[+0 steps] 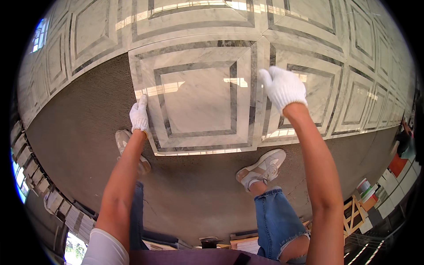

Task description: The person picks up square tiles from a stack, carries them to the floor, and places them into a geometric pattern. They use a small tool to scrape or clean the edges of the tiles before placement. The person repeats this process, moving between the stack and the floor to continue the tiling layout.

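Note:
A large square marble-look tile [198, 101], white with grey inlaid frames, lies in front of me at the edge of the tiled area. At its left edge is my left hand [139, 115], in a white knit glove, fingers stretched forward along the rim. My right hand [286, 88], gloved the same way, is above the seam on the tile's right side. Its fingers are curled closed and nothing shows in them. The neighbouring tile [304, 95] carries the same pattern and is partly hidden by that hand.
Bare grey mortar floor [75, 115] borders the tile on the left and near side. My shoes, the left [123, 141] and right [265, 168], stand on it. Stacked materials [55, 203] line the left rim. A wooden crate [353, 216] and assorted boxes sit at lower right.

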Motion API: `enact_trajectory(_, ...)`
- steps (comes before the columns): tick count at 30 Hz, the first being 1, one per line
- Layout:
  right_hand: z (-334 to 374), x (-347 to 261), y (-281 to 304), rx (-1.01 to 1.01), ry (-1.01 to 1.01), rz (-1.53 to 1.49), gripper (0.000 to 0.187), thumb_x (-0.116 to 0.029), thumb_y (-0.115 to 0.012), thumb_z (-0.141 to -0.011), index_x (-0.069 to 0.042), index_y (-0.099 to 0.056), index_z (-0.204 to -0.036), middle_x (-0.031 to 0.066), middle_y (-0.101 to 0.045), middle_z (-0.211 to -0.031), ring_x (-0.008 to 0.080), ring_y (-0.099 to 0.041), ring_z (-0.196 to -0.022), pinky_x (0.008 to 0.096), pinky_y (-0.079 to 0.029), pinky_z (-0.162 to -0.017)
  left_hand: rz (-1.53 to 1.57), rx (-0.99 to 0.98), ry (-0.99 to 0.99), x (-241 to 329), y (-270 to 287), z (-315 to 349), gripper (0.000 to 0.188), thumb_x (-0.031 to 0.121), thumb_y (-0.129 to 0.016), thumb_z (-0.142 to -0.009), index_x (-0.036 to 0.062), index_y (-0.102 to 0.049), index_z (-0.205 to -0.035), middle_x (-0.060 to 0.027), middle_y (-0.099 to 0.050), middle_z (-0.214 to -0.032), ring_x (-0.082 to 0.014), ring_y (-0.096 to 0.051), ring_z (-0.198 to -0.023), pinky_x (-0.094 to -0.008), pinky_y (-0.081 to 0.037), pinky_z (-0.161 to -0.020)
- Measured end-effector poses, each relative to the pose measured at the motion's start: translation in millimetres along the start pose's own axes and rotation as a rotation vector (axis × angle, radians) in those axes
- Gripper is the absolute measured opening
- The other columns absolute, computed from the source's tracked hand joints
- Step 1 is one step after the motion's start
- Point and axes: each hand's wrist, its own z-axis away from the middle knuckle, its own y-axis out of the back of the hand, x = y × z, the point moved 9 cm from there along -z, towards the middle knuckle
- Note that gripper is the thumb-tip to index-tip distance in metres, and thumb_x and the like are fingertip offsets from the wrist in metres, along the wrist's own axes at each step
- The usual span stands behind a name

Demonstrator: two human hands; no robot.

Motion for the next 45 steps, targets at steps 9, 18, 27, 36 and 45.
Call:
enact_trajectory(9, 43.6, 77.9, -71.6, 0.037, -0.442, -0.660, 0.043, -0.044, -0.056, -0.091, -0.003, -0.067, -0.097, 0.0180, -0.070, -0.095, 0.0335, -0.066, -0.091, 0.0390, -0.049, -0.084, -1.039, -0.152, -0.200, 74.9, -4.6, 11.8, 0.062, 0.058, -0.044, -0.095, 0.0016, -0.067, -0.107, -0.0283, -0.065, -0.105, -0.0418, -0.060, -0.106, -0.0473, -0.047, -0.092)
enact_trajectory(18, 214.1, 146.4, -255.7, -0.034, -1.004, -0.681, 0.052, -0.043, -0.072, -0.085, 0.002, -0.060, -0.109, 0.0189, -0.070, -0.098, 0.0290, -0.069, -0.088, 0.0386, -0.054, -0.078, -1.194, -0.377, -0.323, 76.6, -22.9, 15.9, 0.045, 0.040, -0.041, -0.096, 0.0035, -0.068, -0.099, -0.0243, -0.065, -0.110, -0.0412, -0.061, -0.103, -0.0479, -0.048, -0.092)
enact_trajectory(27, 177.6, 48.3, -289.1, -0.417, -1.306, -1.572, 0.062, -0.055, -0.058, -0.094, -0.006, -0.051, -0.132, 0.0210, -0.060, -0.127, 0.0334, -0.068, -0.097, 0.0432, -0.058, -0.070, -0.583, -0.261, 0.047, 38.8, 12.8, 4.8, 0.045, 0.038, -0.053, -0.094, 0.0009, -0.069, -0.114, -0.0157, -0.071, -0.097, -0.0284, -0.067, -0.093, -0.0403, -0.053, -0.080)
enact_trajectory(36, 177.0, 61.0, -296.3, -0.386, -1.301, -1.509, 0.056, -0.052, -0.059, -0.094, -0.004, -0.057, -0.122, 0.0158, -0.067, -0.111, 0.0294, -0.070, -0.090, 0.0408, -0.059, -0.064, -0.768, -0.251, -0.229, 159.5, -31.5, 34.1, 0.043, 0.035, -0.041, -0.096, 0.0033, -0.070, -0.104, -0.0242, -0.067, -0.103, -0.0417, -0.063, -0.099, -0.0473, -0.048, -0.089)
enact_trajectory(45, 161.0, 84.8, -271.6, -0.117, -1.060, -1.035, 0.043, -0.039, -0.064, -0.091, -0.001, -0.061, -0.111, 0.0179, -0.068, -0.098, 0.0327, -0.067, -0.084, 0.0428, -0.055, -0.073, -1.131, -0.199, -0.626, 151.1, -70.8, 34.4, 0.075, 0.036, -0.069, -0.083, 0.0149, -0.037, -0.148, -0.0197, -0.032, -0.155, -0.0412, -0.035, -0.139, -0.0497, -0.042, -0.105)
